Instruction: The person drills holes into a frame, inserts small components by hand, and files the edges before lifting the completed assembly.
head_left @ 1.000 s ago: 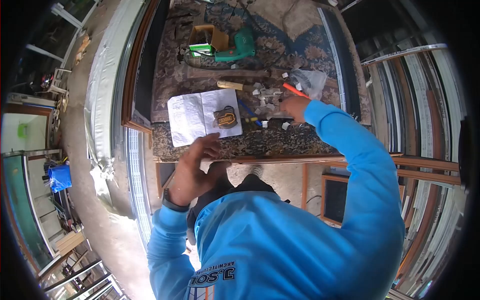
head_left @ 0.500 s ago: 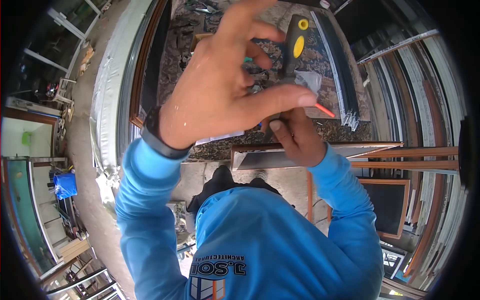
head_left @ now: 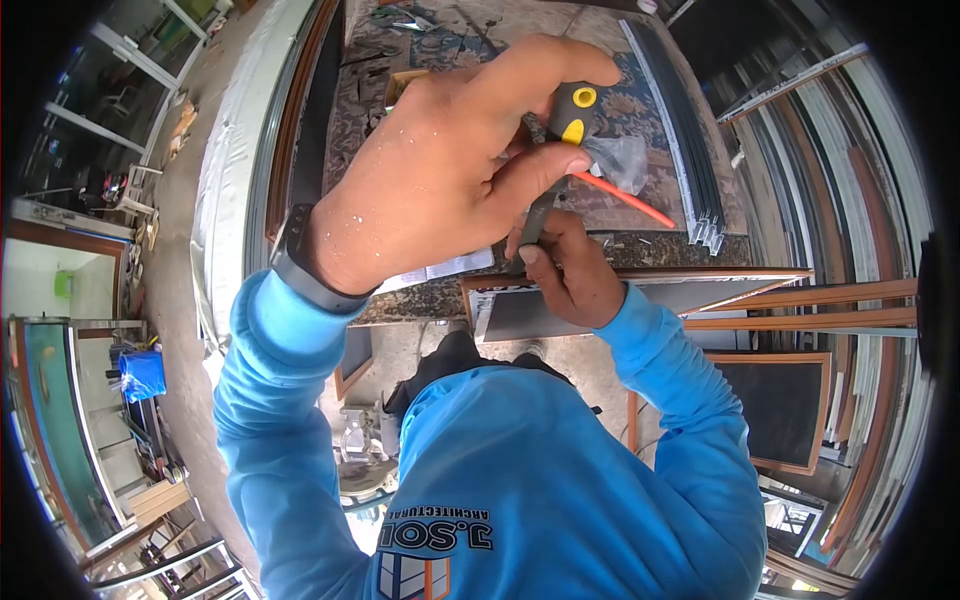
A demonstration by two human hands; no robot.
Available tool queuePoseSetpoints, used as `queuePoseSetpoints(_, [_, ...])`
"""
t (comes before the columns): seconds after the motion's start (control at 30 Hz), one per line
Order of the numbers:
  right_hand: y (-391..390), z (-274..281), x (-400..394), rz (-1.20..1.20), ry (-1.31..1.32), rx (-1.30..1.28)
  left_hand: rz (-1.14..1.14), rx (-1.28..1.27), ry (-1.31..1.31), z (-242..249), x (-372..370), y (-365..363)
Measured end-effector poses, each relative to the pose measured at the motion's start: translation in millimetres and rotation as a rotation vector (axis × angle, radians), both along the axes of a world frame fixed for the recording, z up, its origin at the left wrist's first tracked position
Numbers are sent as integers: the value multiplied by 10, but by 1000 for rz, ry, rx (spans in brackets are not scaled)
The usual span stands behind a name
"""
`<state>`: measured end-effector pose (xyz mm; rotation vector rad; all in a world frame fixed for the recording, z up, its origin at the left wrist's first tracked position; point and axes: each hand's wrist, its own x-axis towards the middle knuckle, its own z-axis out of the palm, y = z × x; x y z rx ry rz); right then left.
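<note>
My left hand (head_left: 440, 160), a dark band on its wrist, is closed around the black-and-yellow handle (head_left: 572, 118) of a flat-bladed hand tool. From the handle a dark flat blade (head_left: 540, 215) runs down towards my body. My right hand (head_left: 572, 268) pinches the blade's lower end between thumb and fingers. Both hands are above the near edge of a carpeted worktable (head_left: 655, 100). A thin red rod (head_left: 630, 200) lies beyond the left thumb, beside a clear plastic bag (head_left: 622, 162).
Dark metal profiles (head_left: 680, 130) lie along the table's right side. A brown-edged framed panel (head_left: 640, 295) leans at the near edge, close below my right hand. White paper (head_left: 450, 264) shows under my left wrist. Long profiles (head_left: 860, 230) are stacked at far right.
My left hand has come down from an open, raised pose and closed on the tool's handle. The handle has moved slightly down and left; my right hand keeps hold of the blade.
</note>
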<state>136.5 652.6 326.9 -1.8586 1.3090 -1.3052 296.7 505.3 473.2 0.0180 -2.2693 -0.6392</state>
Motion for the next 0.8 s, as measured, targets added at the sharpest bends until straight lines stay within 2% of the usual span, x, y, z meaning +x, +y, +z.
queuePoseSetpoints(0.1, [-16,-71,20,-7,-48,-51,0,11,66,-42,0,24])
queuePoseSetpoints(0.2, [6,-2,-6,-25,17,-11,-17,103,-21,27,42,25])
queuePoseSetpoints(0.27, [17,3,-68,-33,148,18,-41,282,-169,371,-1,71])
queuePoseSetpoints(0.37, [-39,-43,-34,-65,192,-67,-251,15,-223,689,11,-20])
queuePoseSetpoints(0.4, [-45,-59,-11,-82,181,-114,-334,-58,-143,630,-140,-215])
queuePoseSetpoints(0.47, [-51,-38,16,-72,180,-58,-360,-247,-119,653,-261,-277])
queuePoseSetpoints(0.53, [-73,-43,36,-62,187,-33,-252,-474,-241,847,-309,-178])
queuePoseSetpoints(0.6, [-74,-99,19,-66,207,-31,-62,-149,-648,857,-279,40])
queuePoseSetpoints(0.63, [-69,-113,20,-75,212,-42,-226,-52,-435,796,-315,169])
queuePoseSetpoints(0.67, [-70,-121,16,-87,220,-55,-180,-105,-628,916,-281,117])
queuePoseSetpoints(0.73, [-72,-53,50,-92,212,-93,-244,-150,-650,1193,-275,196])
queuePoseSetpoints(0.8, [-69,-130,39,-82,191,-79,-449,-130,-307,685,-566,-41])
